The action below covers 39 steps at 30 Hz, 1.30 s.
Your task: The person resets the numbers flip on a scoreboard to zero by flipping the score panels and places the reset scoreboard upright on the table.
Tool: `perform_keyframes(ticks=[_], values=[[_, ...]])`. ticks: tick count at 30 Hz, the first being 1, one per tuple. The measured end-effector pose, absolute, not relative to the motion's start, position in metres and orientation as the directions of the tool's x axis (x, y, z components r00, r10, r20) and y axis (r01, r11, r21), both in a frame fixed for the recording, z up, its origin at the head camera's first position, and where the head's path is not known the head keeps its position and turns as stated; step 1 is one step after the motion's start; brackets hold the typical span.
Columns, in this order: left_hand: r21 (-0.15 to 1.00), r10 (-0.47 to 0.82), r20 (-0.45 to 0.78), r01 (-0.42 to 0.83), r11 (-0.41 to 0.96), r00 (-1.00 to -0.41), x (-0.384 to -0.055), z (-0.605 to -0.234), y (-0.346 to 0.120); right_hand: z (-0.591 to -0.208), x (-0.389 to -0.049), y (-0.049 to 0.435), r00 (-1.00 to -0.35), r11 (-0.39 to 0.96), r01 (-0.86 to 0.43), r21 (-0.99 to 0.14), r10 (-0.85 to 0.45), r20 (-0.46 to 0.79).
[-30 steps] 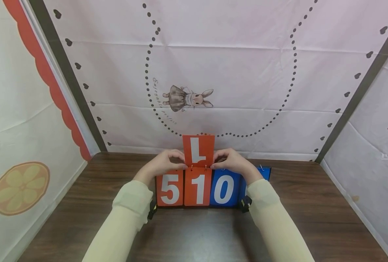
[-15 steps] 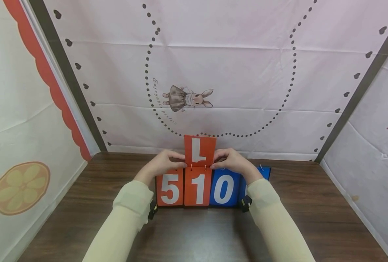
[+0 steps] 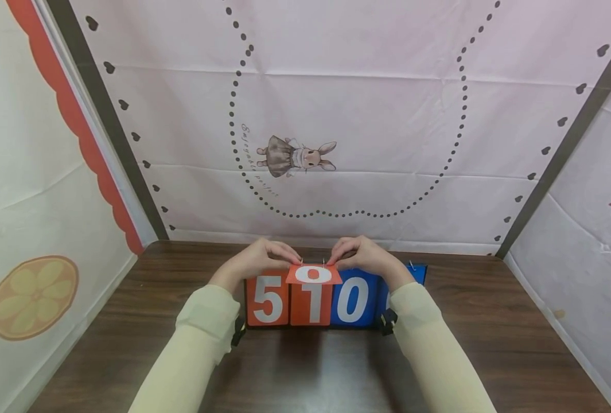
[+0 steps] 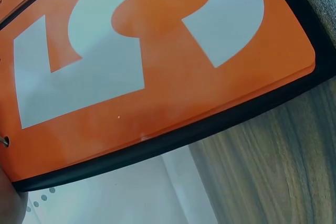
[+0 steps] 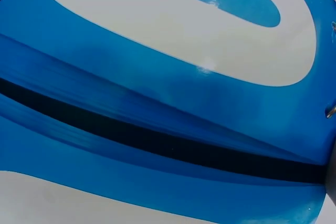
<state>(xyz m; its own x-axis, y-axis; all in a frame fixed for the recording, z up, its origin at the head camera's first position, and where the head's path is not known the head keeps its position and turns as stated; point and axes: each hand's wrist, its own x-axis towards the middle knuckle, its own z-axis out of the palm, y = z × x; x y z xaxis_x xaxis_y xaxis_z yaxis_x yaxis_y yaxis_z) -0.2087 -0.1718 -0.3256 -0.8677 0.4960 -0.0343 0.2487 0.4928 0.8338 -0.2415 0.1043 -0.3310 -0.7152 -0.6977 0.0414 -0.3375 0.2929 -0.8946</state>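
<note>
A flip scoreboard stands on the table, with a red 5 card (image 3: pixel 268 298), a red 1 card (image 3: pixel 314 310) and a blue 0 card (image 3: pixel 353 299) in front. From the rings above the 1 juts a red 0 card (image 3: pixel 312 276), tilted forward over the 1's upper part. My left hand (image 3: pixel 261 256) pinches near this card's left ring, my right hand (image 3: pixel 363 256) near its right ring. Behind my right wrist a second blue card (image 3: pixel 419 274) is mostly hidden. The left wrist view is filled by the 5 card (image 4: pixel 173 82), the right by the blue 0 card (image 5: pixel 157 35); fingertips barely show.
The dark wooden table (image 3: pixel 305 373) spreads in front and to both sides. A pale printed cloth wall (image 3: pixel 377 132) rises close behind the scoreboard. Cloth side walls flank the table on the left (image 3: pixel 26 218) and right (image 3: pixel 584 229).
The red card that stood upright above the rings, showing an upside-down 1, has come down forward and now shows a 0. Both hands' fingers have moved inward toward the rings.
</note>
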Motion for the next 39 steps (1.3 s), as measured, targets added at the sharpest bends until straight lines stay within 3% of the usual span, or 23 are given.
perform_keyframes(ticks=[17, 23, 27, 32, 39], values=[[0.777, 0.551, -0.056, 0.310, 0.547, -0.833, -0.2087, -0.3279, -0.1709, -0.3308, -0.2388, 0.1012, -0.728, 0.399, -0.371, -0.839, -0.686, -0.005], [0.744, 0.580, -0.044, 0.361, 0.562, -0.813, -0.2107, -0.3299, -0.1712, -0.3312, -0.2403, 0.1008, -0.699, 0.392, -0.405, -0.826, -0.715, 0.004], [0.795, 0.579, -0.049, 0.320, 0.516, -0.814, -0.2086, -0.3268, -0.1729, -0.3322, -0.2423, 0.1042, -0.680, 0.346, -0.379, -0.859, -0.734, 0.004], [0.878, 0.523, -0.093, 0.179, 0.445, -0.847, -0.2069, -0.3257, -0.1720, -0.3319, -0.2412, 0.1036, -0.697, 0.379, -0.337, -0.862, -0.716, -0.042], [0.735, 0.458, -0.168, 0.199, 0.648, -0.873, -0.2085, -0.3287, -0.1644, -0.3312, -0.2398, 0.0969, -0.726, 0.521, -0.324, -0.790, -0.672, -0.146]])
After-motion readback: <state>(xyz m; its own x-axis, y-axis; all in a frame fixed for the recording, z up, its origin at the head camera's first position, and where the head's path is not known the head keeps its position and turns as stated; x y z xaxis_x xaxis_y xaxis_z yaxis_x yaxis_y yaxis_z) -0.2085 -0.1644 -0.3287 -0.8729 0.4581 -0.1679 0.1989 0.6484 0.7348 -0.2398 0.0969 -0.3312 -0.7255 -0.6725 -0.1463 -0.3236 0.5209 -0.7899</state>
